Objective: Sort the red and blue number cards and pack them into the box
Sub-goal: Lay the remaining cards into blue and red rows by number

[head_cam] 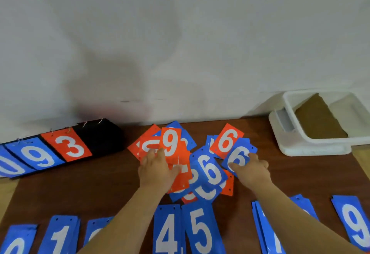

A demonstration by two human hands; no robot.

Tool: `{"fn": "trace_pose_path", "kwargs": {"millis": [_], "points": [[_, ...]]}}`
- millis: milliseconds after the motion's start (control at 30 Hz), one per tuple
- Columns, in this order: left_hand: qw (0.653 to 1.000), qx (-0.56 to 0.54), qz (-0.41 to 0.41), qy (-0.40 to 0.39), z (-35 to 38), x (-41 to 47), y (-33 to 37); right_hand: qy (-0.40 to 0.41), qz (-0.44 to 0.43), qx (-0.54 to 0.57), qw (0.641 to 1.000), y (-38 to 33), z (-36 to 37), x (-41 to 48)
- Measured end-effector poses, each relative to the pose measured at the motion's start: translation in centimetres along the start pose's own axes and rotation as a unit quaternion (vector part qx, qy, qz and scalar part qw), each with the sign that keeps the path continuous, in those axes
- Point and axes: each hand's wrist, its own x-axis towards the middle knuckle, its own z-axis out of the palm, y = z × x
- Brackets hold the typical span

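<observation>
Gripping a red 9 card, left hand fingers; right hand pinching a blue 6 card.

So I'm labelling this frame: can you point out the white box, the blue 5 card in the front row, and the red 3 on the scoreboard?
white box (318, 147), head view, on its near rim.
blue 5 card (202, 231), head view, on the white digit.
red 3 (69, 146), head view, on the digit's middle.

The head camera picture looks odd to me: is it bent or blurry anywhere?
Head view: wide-angle bending tilts the black scoreboard stand and white plastic box at the edges; the near row's blue number 4 card looks stretched; everything is slightly soft; a soft shadow darkens the white wall.
</observation>
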Motion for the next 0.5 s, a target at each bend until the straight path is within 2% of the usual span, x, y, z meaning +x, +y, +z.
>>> {"fn": "trace_pose_path", "kwargs": {"millis": [233, 500], "points": [[0.999, -0.03, -0.037, 0.009, 2.0, 5.2, 1.2, 0.065, 0.089, -0.012, 0.994, -1.6, 2.2, 2.1], [0.996, -0.074, -0.057, -0.003, 2.4, 6.6, 1.2, 0.074, 0.119, 0.077, 0.987, -1.7, 2.6, 3.2]]}}
